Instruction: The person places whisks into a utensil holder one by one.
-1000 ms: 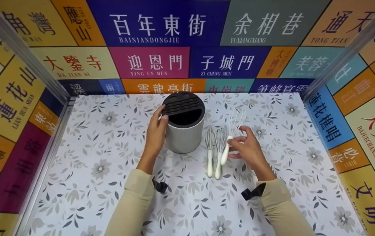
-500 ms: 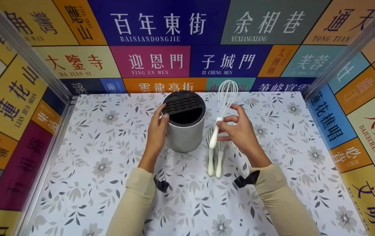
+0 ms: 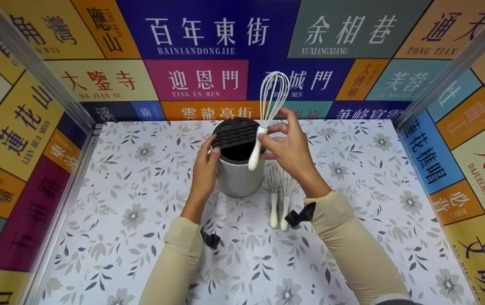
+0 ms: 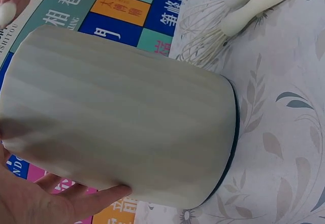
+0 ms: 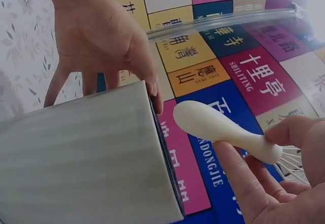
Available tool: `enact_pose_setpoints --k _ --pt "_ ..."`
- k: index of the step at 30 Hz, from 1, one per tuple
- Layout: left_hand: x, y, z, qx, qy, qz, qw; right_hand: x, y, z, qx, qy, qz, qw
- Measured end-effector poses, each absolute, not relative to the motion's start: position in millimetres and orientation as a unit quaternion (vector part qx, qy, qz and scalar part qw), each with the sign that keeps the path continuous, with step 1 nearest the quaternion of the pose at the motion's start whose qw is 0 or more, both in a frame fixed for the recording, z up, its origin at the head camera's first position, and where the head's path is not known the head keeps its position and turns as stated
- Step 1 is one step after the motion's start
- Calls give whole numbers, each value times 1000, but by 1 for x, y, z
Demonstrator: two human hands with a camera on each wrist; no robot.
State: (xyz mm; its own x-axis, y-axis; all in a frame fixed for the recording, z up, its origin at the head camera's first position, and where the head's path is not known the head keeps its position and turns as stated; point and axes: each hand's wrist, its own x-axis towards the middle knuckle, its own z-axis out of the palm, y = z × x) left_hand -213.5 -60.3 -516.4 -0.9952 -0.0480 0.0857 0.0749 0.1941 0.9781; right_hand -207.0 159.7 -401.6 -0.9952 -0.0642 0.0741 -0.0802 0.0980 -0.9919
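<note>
A grey-white utensil holder (image 3: 240,182) stands upright, its black top part wavy-slotted, part open. My left hand (image 3: 203,171) holds its left side, thumb at the rim; in the left wrist view, fingers (image 4: 109,197) lie along the wall. My right hand (image 3: 292,148) pinches a whisk (image 3: 256,153) near where handle meets wires. This whisk is raised at the holder's right rim, wires up; in the right wrist view its white handle (image 5: 216,125) points toward the holder, apart from it. Two more whisks (image 3: 274,212) lie side by side on the table, partly behind my right wrist.
The table (image 3: 140,254) has a white cloth with grey flowers and leaves. Colourful printed panels (image 3: 196,80) rise at the back and both sides, with metal posts (image 3: 47,63) at the corners. Black straps (image 3: 299,215) sit at both wrists.
My right hand has lifted the whisk from beside the other two, moving it up and left to the holder's rim. The left hand has stayed on the holder.
</note>
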Motion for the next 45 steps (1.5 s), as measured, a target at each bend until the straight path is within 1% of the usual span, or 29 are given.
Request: enact_pose_setpoints --k 6,11,14,17,23,29,36,45 --pt "-214 -59 -516 -2 -772 -633 48 -217 137 -402 104 -782 612 58" --pt "-214 -60 -515 2 -776 -629 48 -224 122 -415 144 -805 565 110" --pt "-215 -59 -516 -3 -775 -630 51 -228 117 -425 158 -813 547 125" --pt "-215 -59 -516 -4 -775 -629 54 -229 114 -435 165 -821 531 129" --pt "-215 -59 -517 -4 -779 -625 58 -227 110 -445 159 -830 520 122" --pt "-215 -59 -518 -8 -782 -620 66 -226 108 -446 165 -829 518 132" --pt "-214 -59 -517 -7 -782 -621 56 -223 107 -448 186 -837 496 139" --pt "-215 -60 -517 -10 -784 -618 55 -217 112 -444 199 -872 416 165"
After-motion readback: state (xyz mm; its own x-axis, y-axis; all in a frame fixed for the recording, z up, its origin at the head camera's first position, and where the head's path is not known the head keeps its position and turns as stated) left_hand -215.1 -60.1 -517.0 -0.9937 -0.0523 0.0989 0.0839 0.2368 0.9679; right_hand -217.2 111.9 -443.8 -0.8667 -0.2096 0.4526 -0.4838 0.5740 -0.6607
